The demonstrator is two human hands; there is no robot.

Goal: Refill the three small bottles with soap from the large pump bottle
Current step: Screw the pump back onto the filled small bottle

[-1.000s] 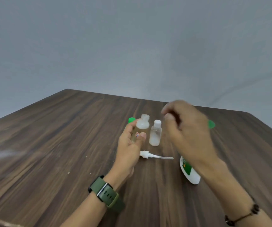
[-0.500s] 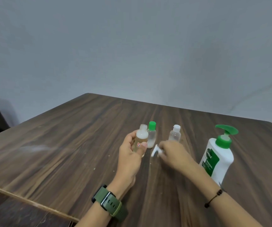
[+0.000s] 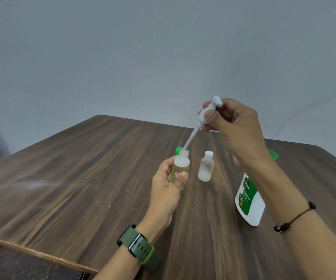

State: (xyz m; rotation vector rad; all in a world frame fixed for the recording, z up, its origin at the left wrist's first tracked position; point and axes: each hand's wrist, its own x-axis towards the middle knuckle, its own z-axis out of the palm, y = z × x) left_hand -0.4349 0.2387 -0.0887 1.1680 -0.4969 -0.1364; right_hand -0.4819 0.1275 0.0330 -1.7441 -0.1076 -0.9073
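White spray pump (image 3: 207, 114) pinched in right hand (image 3: 234, 126) fingers, dip tube slanting down-left, tip at open neck of small bottle (image 3: 180, 168). Left hand (image 3: 167, 188) fingers wrap that bottle, upright just above table (image 3: 82, 178). Tube must swing vertical to enter.

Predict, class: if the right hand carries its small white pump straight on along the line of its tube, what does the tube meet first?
Most likely the open mouth of the small bottle that the left hand holds; the right hand aims the pump tube right there, though depth is uncertain.
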